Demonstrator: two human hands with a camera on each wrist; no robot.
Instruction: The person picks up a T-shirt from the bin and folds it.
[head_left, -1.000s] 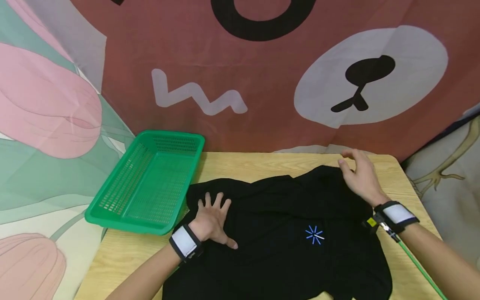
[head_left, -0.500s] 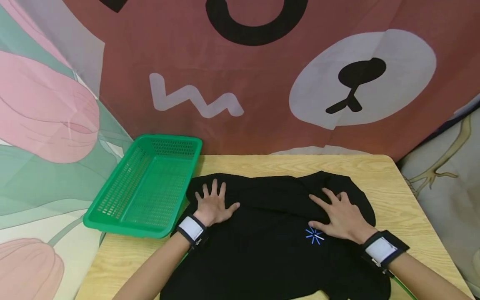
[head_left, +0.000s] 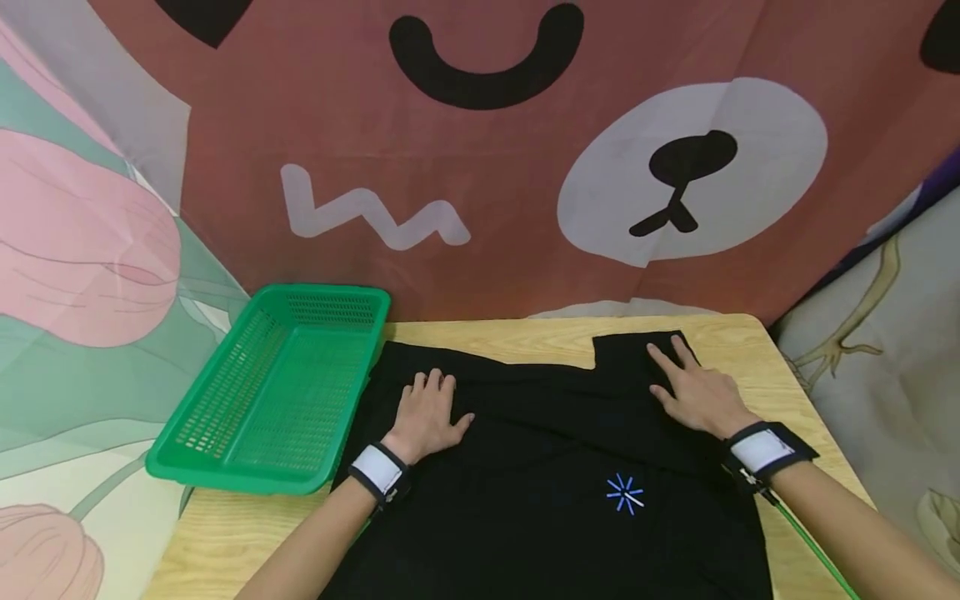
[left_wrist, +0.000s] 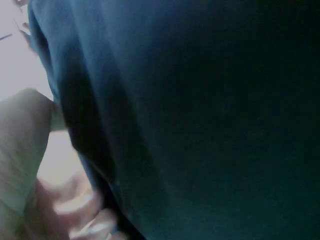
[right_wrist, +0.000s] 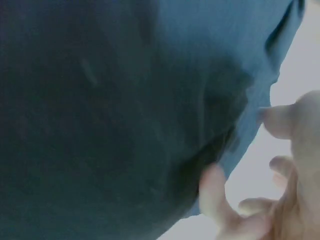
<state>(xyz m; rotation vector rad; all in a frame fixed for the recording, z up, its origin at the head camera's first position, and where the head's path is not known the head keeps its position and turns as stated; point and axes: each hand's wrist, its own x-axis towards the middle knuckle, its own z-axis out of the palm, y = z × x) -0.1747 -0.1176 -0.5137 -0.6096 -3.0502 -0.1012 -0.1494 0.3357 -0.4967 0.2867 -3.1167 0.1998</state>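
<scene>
One black cloth (head_left: 540, 542) lies over the near and middle table (head_left: 217, 542), a blue starburst (head_left: 625, 493) on its right half. I see the left hand (head_left: 426, 421) resting on it, fingers slightly bent; well apart, the right hand (head_left: 702, 400) spreads its fingers at the far right corner. Far left sits a green basket (head_left: 300, 392); behind hangs a reddish-brown printed backdrop (head_left: 510, 167).
</scene>
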